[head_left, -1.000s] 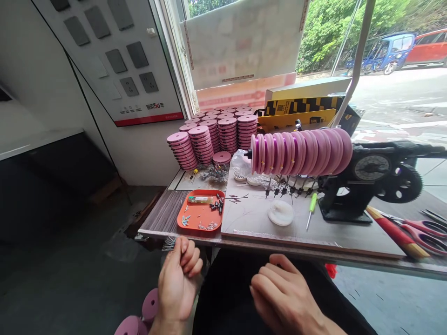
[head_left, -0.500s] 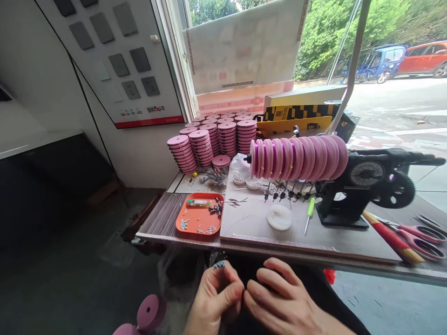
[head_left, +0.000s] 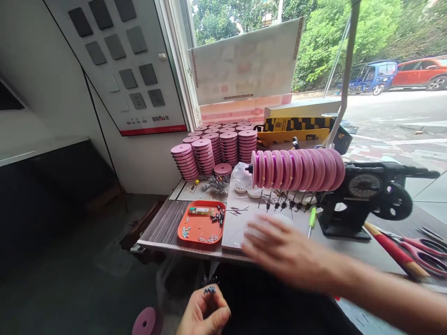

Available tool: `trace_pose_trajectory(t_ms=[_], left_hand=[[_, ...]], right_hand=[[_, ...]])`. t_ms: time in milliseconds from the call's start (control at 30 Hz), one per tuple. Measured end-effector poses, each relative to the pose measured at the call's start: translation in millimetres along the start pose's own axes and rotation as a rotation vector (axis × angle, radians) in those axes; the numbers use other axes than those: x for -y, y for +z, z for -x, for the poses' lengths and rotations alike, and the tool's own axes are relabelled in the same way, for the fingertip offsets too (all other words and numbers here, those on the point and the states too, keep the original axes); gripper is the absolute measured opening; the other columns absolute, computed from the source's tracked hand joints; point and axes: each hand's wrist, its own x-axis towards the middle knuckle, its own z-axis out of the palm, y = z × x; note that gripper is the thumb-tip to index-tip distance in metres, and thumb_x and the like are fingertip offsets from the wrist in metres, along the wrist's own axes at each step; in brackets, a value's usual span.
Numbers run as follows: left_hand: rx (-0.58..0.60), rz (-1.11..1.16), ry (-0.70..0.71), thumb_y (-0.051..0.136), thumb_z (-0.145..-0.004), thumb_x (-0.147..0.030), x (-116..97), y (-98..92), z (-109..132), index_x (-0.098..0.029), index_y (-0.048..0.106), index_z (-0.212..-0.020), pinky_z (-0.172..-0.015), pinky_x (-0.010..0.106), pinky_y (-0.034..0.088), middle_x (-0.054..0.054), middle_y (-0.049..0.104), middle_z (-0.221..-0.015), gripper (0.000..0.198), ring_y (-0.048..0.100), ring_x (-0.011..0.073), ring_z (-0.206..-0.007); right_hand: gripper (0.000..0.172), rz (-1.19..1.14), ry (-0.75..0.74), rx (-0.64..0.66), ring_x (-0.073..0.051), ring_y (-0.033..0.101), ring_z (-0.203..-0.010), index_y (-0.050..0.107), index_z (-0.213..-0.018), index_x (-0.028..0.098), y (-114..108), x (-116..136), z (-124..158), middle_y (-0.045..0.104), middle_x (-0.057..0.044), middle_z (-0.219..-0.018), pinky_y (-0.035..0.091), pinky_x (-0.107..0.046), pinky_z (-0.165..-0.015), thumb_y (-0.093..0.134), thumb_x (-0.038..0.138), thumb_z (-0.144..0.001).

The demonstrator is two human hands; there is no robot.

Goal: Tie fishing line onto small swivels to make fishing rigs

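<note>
My left hand [head_left: 204,314] is low at the frame's bottom, below the table edge, its fingers pinched on a small bunch of grey-blue pieces [head_left: 209,290]. Over the pale work board [head_left: 240,218], my right hand [head_left: 279,249] is stretched out with spread fingers, blurred by motion and holding nothing. It hovers beside the orange tray [head_left: 200,228] of small parts and covers a white round dish. Behind it a row of pink spools [head_left: 296,168] sits on the shaft of a black winding machine [head_left: 366,195], with small black-tipped pieces hanging below.
Stacks of pink spools [head_left: 216,146] stand at the back by the window. Yellow-black boxes [head_left: 300,123] lie behind the machine. A green screwdriver [head_left: 311,218], red scissors [head_left: 424,246] and a red-handled tool [head_left: 394,249] lie at the right. A loose pink spool [head_left: 146,322] lies on the floor.
My right hand has risen from my lap and reached forward over the work board. My left hand stayed low, still pinching the small pieces. The camera tilted up slightly.
</note>
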Motion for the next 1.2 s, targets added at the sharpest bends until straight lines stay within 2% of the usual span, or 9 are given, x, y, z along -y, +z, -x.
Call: trace_pose_trajectory(t_ms=[100, 200, 333, 400, 500, 667, 933, 1033, 1200], left_hand=[[-0.032, -0.052, 0.075, 0.076, -0.055, -0.052, -10.0, 2.8, 8.6, -0.015, 0.053, -0.055, -0.041, 0.020, 0.013, -0.008, 0.033, -0.046, 0.043, 0.021, 0.0034, -0.041], [-0.058, -0.293, 0.212, 0.070, -0.065, -0.047, -35.6, 2.5, 4.4, -0.015, 0.062, -0.059, -0.045, 0.021, 0.027, -0.003, 0.046, -0.048, 0.034, 0.036, 0.0082, -0.045], [-0.301, -1.066, 0.499, 0.060, -0.077, -0.029, -79.6, -2.1, -39.6, -0.019, 0.068, -0.076, -0.061, 0.027, 0.041, 0.004, 0.066, -0.071, 0.013, 0.055, 0.0171, -0.063], [-0.312, -1.186, 0.525, 0.060, -0.073, -0.016, -94.0, -4.4, -69.7, -0.020, 0.068, -0.077, -0.077, 0.029, 0.041, 0.005, 0.067, -0.085, 0.010, 0.059, 0.0208, -0.081], [-0.285, -1.348, 0.483, 0.058, -0.066, -0.008, -99.5, -5.5, -104.9, -0.020, 0.068, -0.075, -0.076, 0.031, 0.042, 0.005, 0.066, -0.083, 0.018, 0.059, 0.0225, -0.082], [-0.260, -1.513, 0.424, 0.055, -0.067, -0.010, -92.9, -3.8, -120.1, -0.019, 0.065, -0.069, -0.072, 0.034, 0.043, 0.007, 0.064, -0.077, 0.013, 0.061, 0.0255, -0.079], [-0.260, -1.417, 0.462, 0.058, -0.069, -0.016, -97.2, 2.5, -73.6, -0.018, 0.062, -0.071, -0.066, 0.027, 0.044, 0.003, 0.066, -0.075, 0.005, 0.061, 0.0188, -0.072], [-0.234, -1.126, 0.422, 0.058, -0.072, -0.020, -75.1, 12.2, -39.9, -0.018, 0.062, -0.074, -0.048, 0.022, 0.039, -0.002, 0.061, -0.059, 0.006, 0.055, 0.0134, -0.052], [-0.127, -0.610, 0.383, 0.062, -0.068, -0.014, -30.1, 25.3, -11.8, -0.017, 0.062, -0.067, -0.064, 0.022, 0.045, 0.001, 0.066, -0.069, 0.003, 0.060, 0.0158, -0.070]], right_hand=[[0.038, -0.252, 0.029, 0.022, -0.012, 0.046, -0.048, 0.061, -0.074, 0.015, 24.4, 63.7, 1.5, 0.053, 0.002, -0.053, 0.046, -0.027, -0.060, 0.028, 0.008, -0.093], [0.044, -0.367, 0.210, -0.180, -0.011, 0.036, -0.041, 0.053, -0.062, 0.017, 43.7, 94.9, -0.4, 0.045, 0.003, -0.045, 0.032, -0.024, -0.043, 0.025, 0.011, -0.095], [0.036, -0.660, 0.482, -0.225, -0.009, 0.043, -0.046, 0.055, -0.069, 0.016, 43.8, 92.1, -3.0, 0.052, 0.001, -0.051, 0.034, -0.020, -0.046, 0.031, 0.021, -0.096], [0.028, -0.836, 0.614, -0.149, -0.009, 0.048, -0.051, 0.056, -0.073, 0.016, 39.1, 88.1, -0.1, 0.055, 0.000, -0.058, 0.036, -0.018, -0.048, 0.039, 0.024, -0.093], [0.021, -0.980, 0.810, -0.114, -0.010, 0.051, -0.055, 0.058, -0.074, 0.016, 37.3, 88.9, 8.2, 0.057, 0.000, -0.061, 0.038, -0.017, -0.050, 0.046, 0.026, -0.089], [0.021, -1.057, 1.062, -0.145, -0.013, 0.055, -0.062, 0.061, -0.073, 0.018, 37.9, 94.0, 16.6, 0.061, 0.000, -0.065, 0.041, -0.019, -0.059, 0.052, 0.032, -0.086], [0.028, -0.964, 1.166, -0.085, -0.012, 0.049, -0.054, 0.062, -0.073, 0.019, 26.6, 92.7, 24.4, 0.054, 0.002, -0.058, 0.037, -0.020, -0.051, 0.048, 0.038, -0.087], [0.026, -0.903, 1.108, -0.061, -0.012, 0.049, -0.055, 0.059, -0.072, 0.019, 23.8, 90.8, 26.1, 0.053, 0.002, -0.058, 0.036, -0.021, -0.052, 0.046, 0.033, -0.088], [0.022, -0.810, 0.947, -0.003, -0.012, 0.047, -0.055, 0.048, -0.062, 0.018, 19.0, 89.3, 23.1, 0.050, 0.002, -0.057, 0.034, -0.023, -0.055, 0.045, 0.021, -0.084]])
